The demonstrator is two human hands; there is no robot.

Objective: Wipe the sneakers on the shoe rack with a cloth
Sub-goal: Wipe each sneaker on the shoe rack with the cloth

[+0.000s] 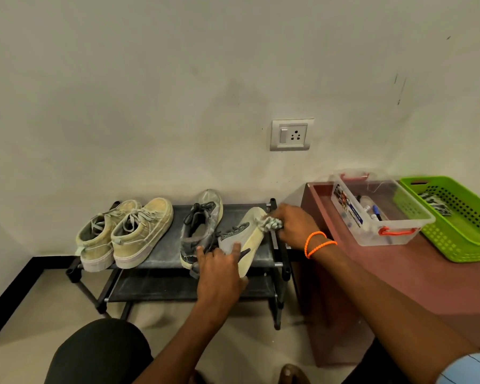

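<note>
A: Where is the sneaker (244,239) being worked on?

B: It is lying tipped on its side at the right end of the rack (161,253), sole turned up. Its grey mate (200,231) is sitting just left of it, and a beige pair (125,234) is sitting further left.

A: And the hands?

B: The left hand (219,275) is pressing on the near end, fingers spread over the upper. The right hand (297,227) is bunching the cloth (269,223) in curled fingers and holding it against the far end of the sole.

A: How is it likely handling?

B: Light, I am guessing, with a soft upper that gives and a stiffer rubber sole. Tipped like that, it is probably wanting to roll, so bracing it near the heel seems wise while the cloth is rubbing. The limp cloth is needing a tight wad.
</note>
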